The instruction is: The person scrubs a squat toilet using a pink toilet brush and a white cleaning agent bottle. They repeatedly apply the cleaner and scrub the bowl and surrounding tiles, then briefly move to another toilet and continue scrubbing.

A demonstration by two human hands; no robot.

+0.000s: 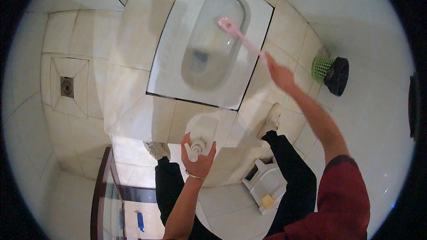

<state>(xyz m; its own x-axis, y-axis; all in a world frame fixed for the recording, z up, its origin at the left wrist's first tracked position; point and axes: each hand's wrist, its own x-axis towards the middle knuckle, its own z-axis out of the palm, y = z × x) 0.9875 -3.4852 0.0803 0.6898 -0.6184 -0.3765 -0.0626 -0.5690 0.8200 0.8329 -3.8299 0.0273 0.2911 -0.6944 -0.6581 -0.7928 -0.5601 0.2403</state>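
My right hand point(280, 74) is closed around the handle of a pink toilet brush point(245, 41). The brush head is over the upper part of the basin of a white squat toilet point(166, 63); whether it touches the surface is hard to tell. A dark drain opening with water shows at the lower end of that basin. Below the toilet's front edge, my left hand point(199, 163) grips a clear pump bottle point(204, 128) around its upper part, with the white pump head between thumb and fingers. A bracelet circles my left wrist.
At right, a green plastic basket point(322, 70) with a black bag stands by the wall. A square floor drain point(67, 87) lies at left. Behind my right leg is a white plastic stool point(263, 183) bearing a yellow sponge point(267, 202). A dark-framed door point(100, 193) stands lower left.
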